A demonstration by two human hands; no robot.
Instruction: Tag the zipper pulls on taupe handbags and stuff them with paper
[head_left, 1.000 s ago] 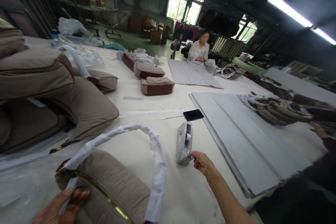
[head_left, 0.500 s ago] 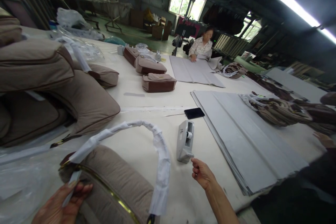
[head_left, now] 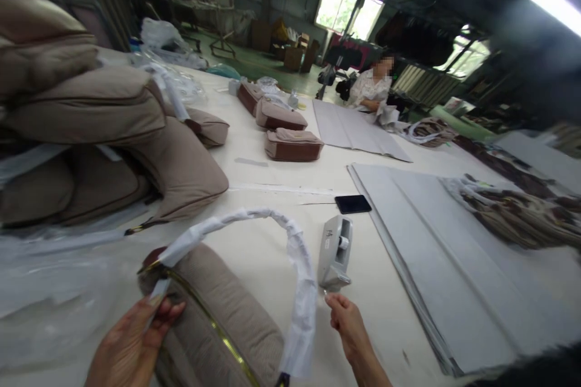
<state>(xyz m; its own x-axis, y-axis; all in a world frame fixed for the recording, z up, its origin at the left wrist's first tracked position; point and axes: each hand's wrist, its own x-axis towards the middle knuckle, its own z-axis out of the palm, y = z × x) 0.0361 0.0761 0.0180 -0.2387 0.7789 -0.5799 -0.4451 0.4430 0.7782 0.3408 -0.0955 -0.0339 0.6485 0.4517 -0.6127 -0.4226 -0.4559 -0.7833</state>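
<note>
A beige corduroy handbag (head_left: 227, 308) with a gold zipper lies before me, its arched handle (head_left: 299, 266) wrapped in white paper. At the bag's left end, my left hand (head_left: 131, 338) is closed in a pinch on a white paper strip (head_left: 158, 291) by the zipper's end. My right hand (head_left: 351, 323) is closed too, thumb and forefinger pinching a small bit of clear tape (head_left: 324, 292). Just beyond those fingertips stands a grey tape dispenser (head_left: 332, 257). The rest of the bag's left side is hidden behind my left hand.
Several beige bags (head_left: 91, 109) are piled at left, above clear plastic (head_left: 54, 302). A phone (head_left: 353, 204) lies beyond the dispenser. Grey sheets (head_left: 436, 254) and stacked bag pieces (head_left: 517, 211) occupy the right. Brown-bottomed bags (head_left: 294, 146) and a seated person (head_left: 370, 87) are farther back.
My right hand has drawn back from the dispenser toward me and the bag, with the bit of tape. My left hand keeps its pinch. The view has swung left.
</note>
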